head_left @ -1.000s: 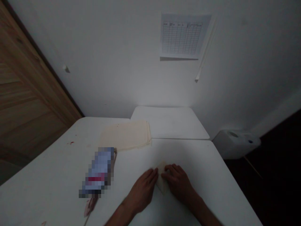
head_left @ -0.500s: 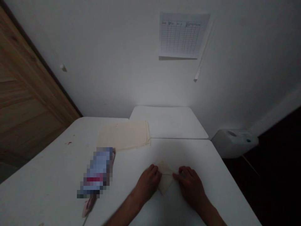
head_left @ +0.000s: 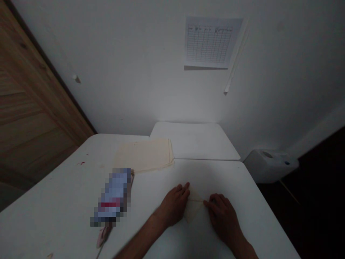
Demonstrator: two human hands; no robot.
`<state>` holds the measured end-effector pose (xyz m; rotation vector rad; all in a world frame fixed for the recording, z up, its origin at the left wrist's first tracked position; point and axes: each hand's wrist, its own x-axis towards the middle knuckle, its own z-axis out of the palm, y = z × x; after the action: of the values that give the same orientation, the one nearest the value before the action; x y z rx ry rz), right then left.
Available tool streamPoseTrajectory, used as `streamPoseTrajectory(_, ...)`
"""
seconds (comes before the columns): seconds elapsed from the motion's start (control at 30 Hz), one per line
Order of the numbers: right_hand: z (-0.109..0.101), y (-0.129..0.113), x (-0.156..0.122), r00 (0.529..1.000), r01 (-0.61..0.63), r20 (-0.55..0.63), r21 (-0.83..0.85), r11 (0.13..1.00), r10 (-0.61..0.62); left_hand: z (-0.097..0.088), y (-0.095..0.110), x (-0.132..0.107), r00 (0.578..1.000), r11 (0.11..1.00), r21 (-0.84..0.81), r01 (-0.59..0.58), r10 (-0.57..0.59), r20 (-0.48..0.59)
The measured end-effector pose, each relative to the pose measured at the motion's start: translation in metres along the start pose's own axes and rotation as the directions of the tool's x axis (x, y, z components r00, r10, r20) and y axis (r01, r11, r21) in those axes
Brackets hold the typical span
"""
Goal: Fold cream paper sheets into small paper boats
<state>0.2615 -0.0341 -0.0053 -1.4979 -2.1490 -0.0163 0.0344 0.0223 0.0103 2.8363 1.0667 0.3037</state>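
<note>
Both hands rest on a white worktop (head_left: 61, 201), near its near edge and right of the middle, with a small folded cream cloth (head_left: 193, 213) lying flat between them, one pointed corner turned toward the person. The left hand (head_left: 174, 207) lies palm down along the cloth's left side, its fingers (head_left: 184, 189) stretched out almost straight and resting on the cloth's far left edge, closed around nothing. The right hand (head_left: 222, 216) sits at the cloth's right corner with its fingers (head_left: 208, 204) bent and their tips on that corner; the dim picture does not show whether they pinch it or only press. Toward the far edge of the worktop lies a flat stack of cream cloths (head_left: 145, 155), well apart from the hands. Left of the hands lies a pixelated oblong object (head_left: 113, 196). A second white surface (head_left: 194, 140) adjoins the far right corner, and a printed table sheet (head_left: 208, 43) hangs on the wall above.
</note>
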Motion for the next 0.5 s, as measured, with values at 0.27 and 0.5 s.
streamPoseTrajectory(0.27, 0.001, -0.004, 0.008, 0.999, 0.003, -0.034, 0.003, 1.0, -0.003, 0.01, -0.002, -0.002, 0.983, 0.997, -0.041, 0.072, -0.078, -0.168)
streamPoseTrajectory(0.5, 0.002, -0.008, 0.008, 0.999, -0.014, -0.045, -0.053, 0.998, 0.012, 0.008, -0.004, -0.027, 0.98, 0.994, -0.032, 0.103, -0.107, -0.17)
